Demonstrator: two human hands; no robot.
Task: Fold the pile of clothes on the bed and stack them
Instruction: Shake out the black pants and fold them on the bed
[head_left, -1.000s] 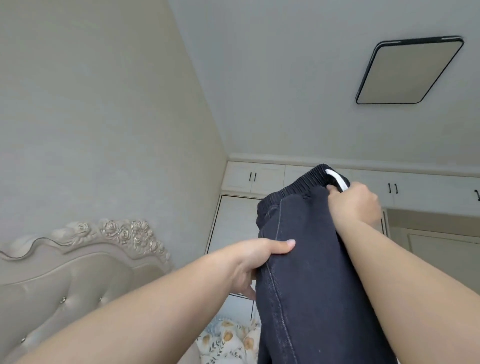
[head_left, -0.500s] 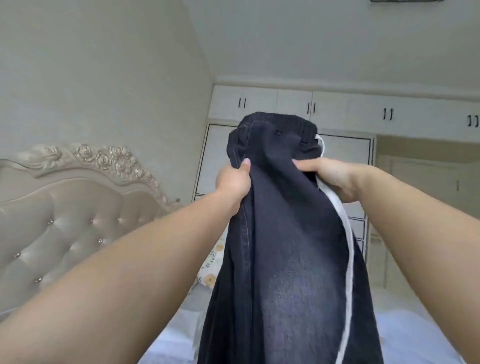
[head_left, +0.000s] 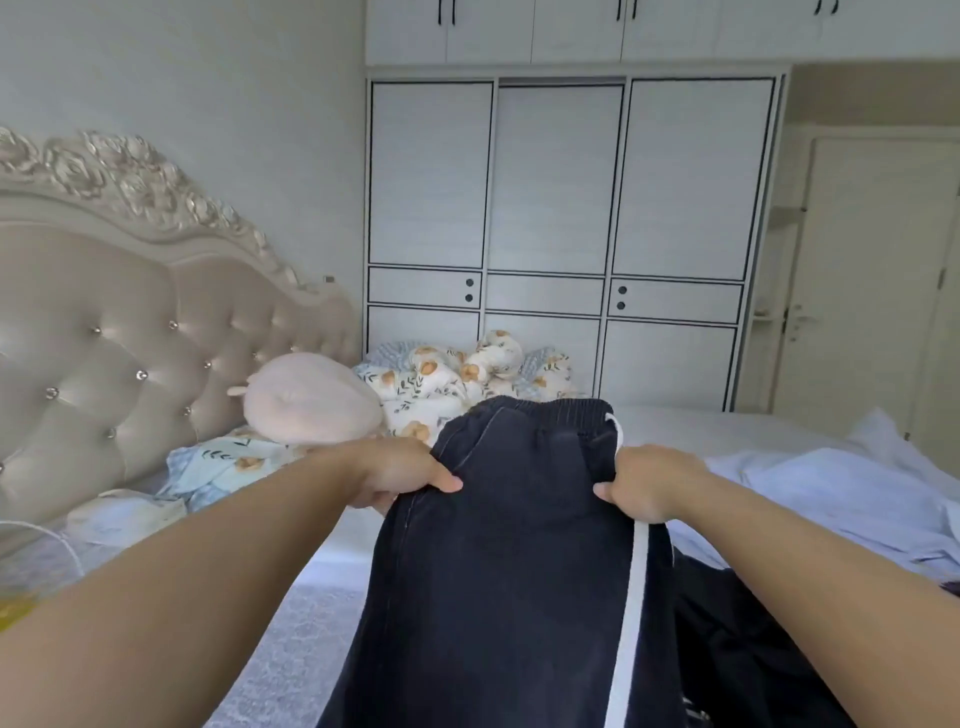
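Bed (head_left: 322, 566) with tufted headboard (head_left: 130, 332); white wardrobe (head_left: 561, 208) beyond. Dark trousers (head_left: 509, 571) held above the mattress, waistband away from the person, white side stripe on the right. Pale blue garment (head_left: 831, 488) lies right — crumpled. Left hand (head_left: 400, 475) and right hand (head_left: 649, 480) each pinch a trouser edge, fingers curled, thumbs on top.

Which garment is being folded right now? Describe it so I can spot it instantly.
Start at the white wardrobe and drop to the bed below. Both hands, left hand and right hand, grip the dark trousers near the waistband. Only these have a white side stripe.
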